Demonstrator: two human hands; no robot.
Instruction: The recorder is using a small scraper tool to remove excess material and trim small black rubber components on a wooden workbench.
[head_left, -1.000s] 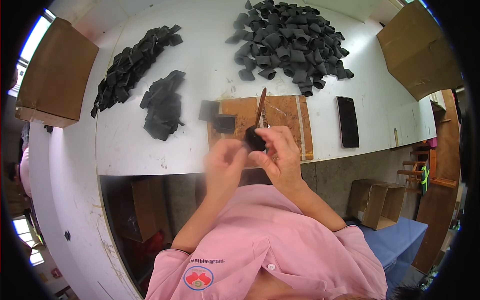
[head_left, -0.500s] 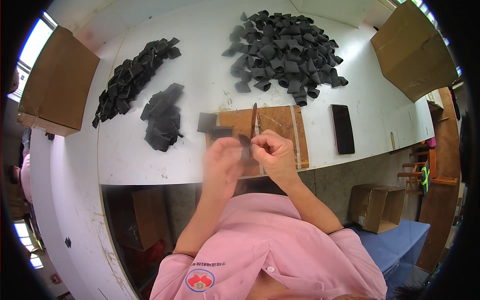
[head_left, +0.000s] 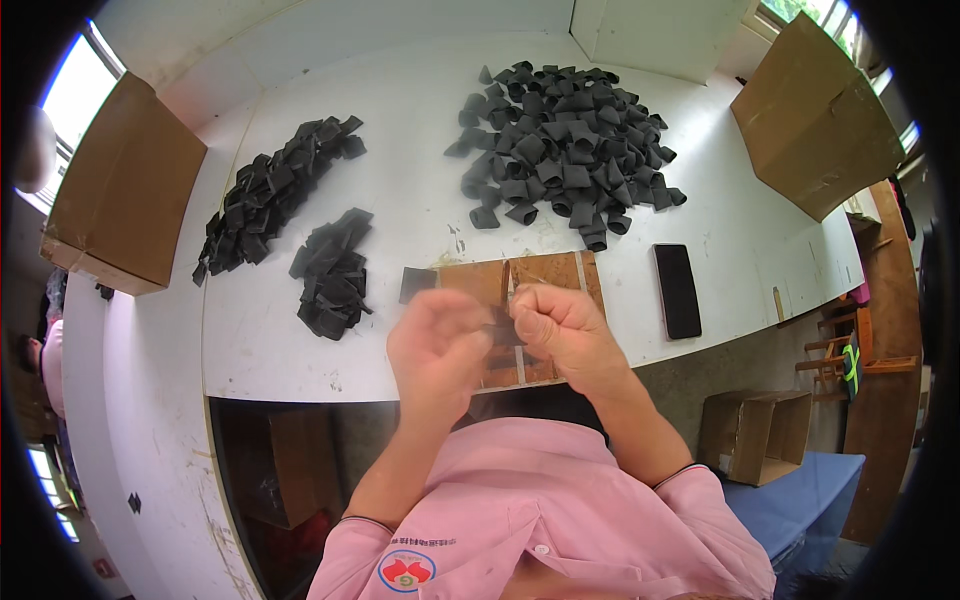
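We see both hands together over the wooden board [head_left: 560, 275] at the near edge of the white table [head_left: 420, 230]. The right hand [head_left: 560, 330] is closed into a fist around a thin tool [head_left: 506, 282]. The left hand [head_left: 435, 345] is blurred, its fingers curled toward a small black piece [head_left: 500, 328] between the hands; we cannot tell its grip.

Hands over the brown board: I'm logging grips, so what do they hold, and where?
Both hands, left hand and right hand, pinch a small black piece between them by its ends; the exact grip is blurred.

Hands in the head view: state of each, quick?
Left hand: blurred, cannot tell.
Right hand: fist shut on thin brown stick tool.
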